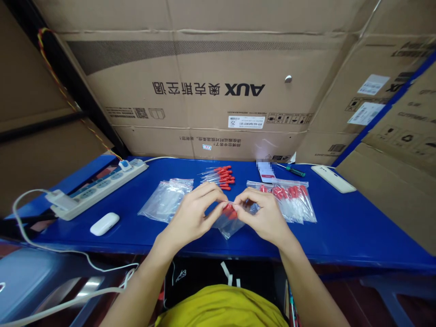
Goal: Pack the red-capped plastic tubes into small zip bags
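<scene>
My left hand [197, 209] and my right hand [262, 211] meet over the front middle of the table. Both pinch the top edge of a small clear zip bag [226, 227] between thumb and finger. Red bulbs show inside this bag, partly hidden by my fingers. Beyond my hands lies a loose pile of droppers [221, 177] with red bulbs and thin clear tubes. To the left rests a stack of clear zip bags [166, 200] with no red in them. On the right, several filled zip bags [299, 204] with red-bulbed droppers overlap, partly behind my right hand.
A white power strip [102, 186] with plugs and cables lies at the left, near a white earbud case [105, 224]. At the back right are a phone-like item [266, 172], a green screwdriver [294, 170] and a white power bank [333, 178]. Cardboard [211, 59] walls the back.
</scene>
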